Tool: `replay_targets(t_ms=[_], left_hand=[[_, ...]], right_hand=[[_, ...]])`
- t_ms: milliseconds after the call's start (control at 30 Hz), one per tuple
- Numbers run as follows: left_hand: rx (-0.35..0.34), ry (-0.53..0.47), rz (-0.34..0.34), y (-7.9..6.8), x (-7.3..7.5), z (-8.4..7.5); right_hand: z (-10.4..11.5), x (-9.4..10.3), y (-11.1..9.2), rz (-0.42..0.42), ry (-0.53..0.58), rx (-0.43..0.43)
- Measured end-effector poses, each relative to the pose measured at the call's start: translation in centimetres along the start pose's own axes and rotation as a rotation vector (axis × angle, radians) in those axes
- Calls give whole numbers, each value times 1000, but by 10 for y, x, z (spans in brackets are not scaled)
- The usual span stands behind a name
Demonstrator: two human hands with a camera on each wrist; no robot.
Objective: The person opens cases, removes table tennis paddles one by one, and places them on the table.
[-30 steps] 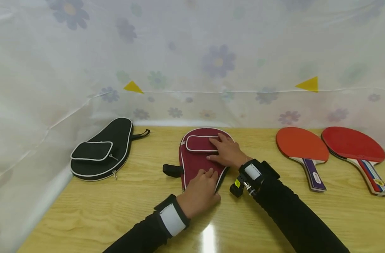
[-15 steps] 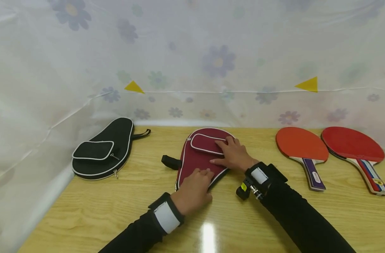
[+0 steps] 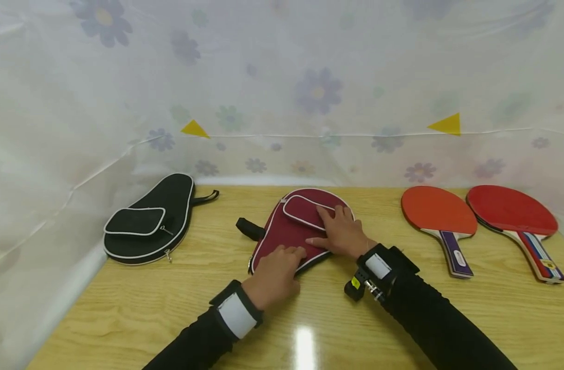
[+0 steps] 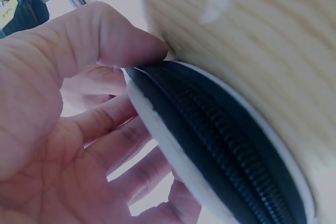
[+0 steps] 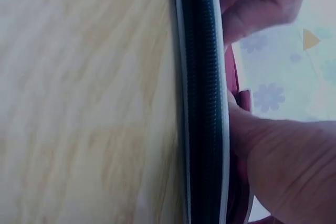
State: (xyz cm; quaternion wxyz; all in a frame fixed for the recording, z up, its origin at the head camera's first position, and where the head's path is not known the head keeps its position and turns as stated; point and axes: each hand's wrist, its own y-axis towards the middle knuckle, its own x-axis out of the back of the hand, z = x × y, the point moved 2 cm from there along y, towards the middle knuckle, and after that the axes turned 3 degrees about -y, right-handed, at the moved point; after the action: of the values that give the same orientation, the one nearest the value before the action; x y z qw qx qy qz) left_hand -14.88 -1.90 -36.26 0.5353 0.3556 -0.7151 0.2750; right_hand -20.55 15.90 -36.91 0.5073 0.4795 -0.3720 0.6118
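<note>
Well left of the red case (image 3: pixel 286 232), the black case (image 3: pixel 173 203) lies on the table (image 3: pixel 170 308), its broad end near and leftward, its narrow end far and rightward, with a loop (image 3: pixel 205 198) reaching toward the red case.

At the red case's own left edge a dark strap (image 3: pixel 251 229) sticks out. The left hand (image 3: pixel 276 272) covers the case's narrow near end, fingers bent over the top and thumb against the zipped side; whether that is a true pinch I cannot tell. The case lies flat, its long axis running away from the person and slanting right, narrow end near and left, round end far. Its pocket (image 3: pixel 302 210) faces up on the round end, part of it hidden by fingers. The right hand (image 3: pixel 341 231) rests on the case's right side, thumb and fingers spread wide on the top. Both wrist views show only a strip of the zip (image 5: pixel 202 87); the slider is outside that strip.

Well right of the red case lies the orange bat (image 3: pixel 439 210), purple handle pointing near and slightly right. Just beyond it is the red bat (image 3: pixel 510 208), striped handle slanting the same way; whether the blades touch is hard to make out.
</note>
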Motion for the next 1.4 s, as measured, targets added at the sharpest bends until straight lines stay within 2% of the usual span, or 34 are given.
replay_targets(t_ms=[167, 467, 833, 967, 1200, 1400], left_hand=[[-8, 11, -26, 0, -1, 3], [-15, 48, -52, 2, -1, 4], [-21, 9, -88, 1, 5, 11], [-15, -15, -89, -1, 7, 15], [-1, -12, -110, -3, 13, 19], [-8, 3, -165, -4, 13, 24]], right_hand=[[0, 2, -1, -6, 7, 2], [-16, 9, -2, -37, 32, 120], [-12, 9, -17, -35, 35, 153], [-8, 8, -22, -17, 54, 154], [1, 10, -30, 20, 69, 106], [7, 9, -34, -7, 61, 114]])
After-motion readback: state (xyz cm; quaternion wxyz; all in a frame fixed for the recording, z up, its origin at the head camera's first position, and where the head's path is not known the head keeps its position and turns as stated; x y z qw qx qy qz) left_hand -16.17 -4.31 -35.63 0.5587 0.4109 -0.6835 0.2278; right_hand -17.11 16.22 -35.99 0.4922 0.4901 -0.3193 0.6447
